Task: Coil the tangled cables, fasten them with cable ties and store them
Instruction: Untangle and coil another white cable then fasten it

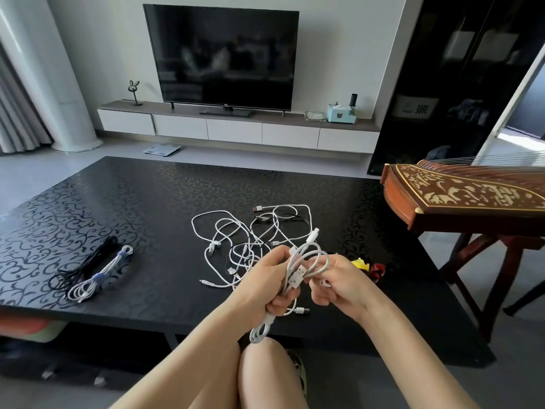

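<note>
Left hand (265, 287) and right hand (339, 287) grip white coil (296, 276); tangled cables (253, 231) lie beyond.

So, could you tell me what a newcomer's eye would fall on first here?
First, the left hand and right hand, centre foreground, both gripping a half-coiled white USB cable. Behind them a loose tangle of white and black cables sprawls on the glossy black scroll-patterned table, with two coiled bundles, one black and one white with bluish ties, at its left. A carved reddish wooden zither juts in from the right edge.

Yellow item (360, 263), red item (377, 270) mostly hidden behind right hand (339, 286); zither (472, 199) cut by edge.
</note>
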